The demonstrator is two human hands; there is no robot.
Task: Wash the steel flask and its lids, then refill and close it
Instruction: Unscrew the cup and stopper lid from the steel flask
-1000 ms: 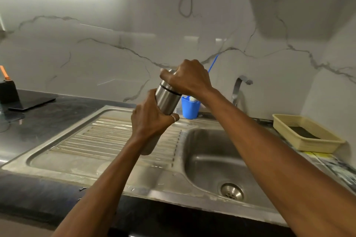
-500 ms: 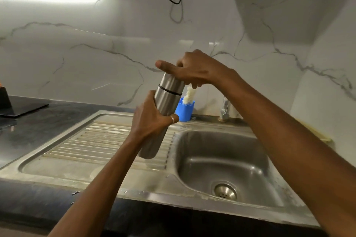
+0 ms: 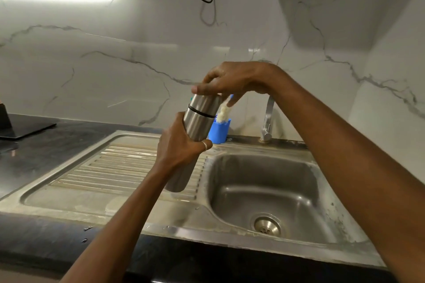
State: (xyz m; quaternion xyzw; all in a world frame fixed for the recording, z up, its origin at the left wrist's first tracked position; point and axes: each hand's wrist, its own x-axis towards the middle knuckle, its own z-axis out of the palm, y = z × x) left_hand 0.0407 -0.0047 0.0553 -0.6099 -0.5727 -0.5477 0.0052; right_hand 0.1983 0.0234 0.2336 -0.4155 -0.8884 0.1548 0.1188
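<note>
The left hand [image 3: 181,145] wraps round the middle of the steel flask [image 3: 199,124], fingers curled tight on its body, a ring [image 3: 204,145] showing on one finger where it comes round the front. The flask leans, its top tipped away from this hand toward the right, its base hanging just below the wrist and above the ribbed drainboard [image 3: 124,167]. The right hand [image 3: 232,80] comes down over the flask's upper end, thumb and curled fingers clamped on the cap [image 3: 205,102], which sits above a thin black ring (the cap's very top is hidden under the palm). Just beyond the right hand's fingertips stands a blue cup [image 3: 219,132] with a white brush head [image 3: 224,112] sticking out of it, close behind the flask. Farther to the right of that hand rises the tap [image 3: 268,119], at the back edge of the sink basin [image 3: 303,181]. The basin lies below the right forearm, its drain [image 3: 267,226] at the bottom. Out past the left hand, the dark countertop [image 3: 57,140] runs along the marble wall [image 3: 115,76].
</note>
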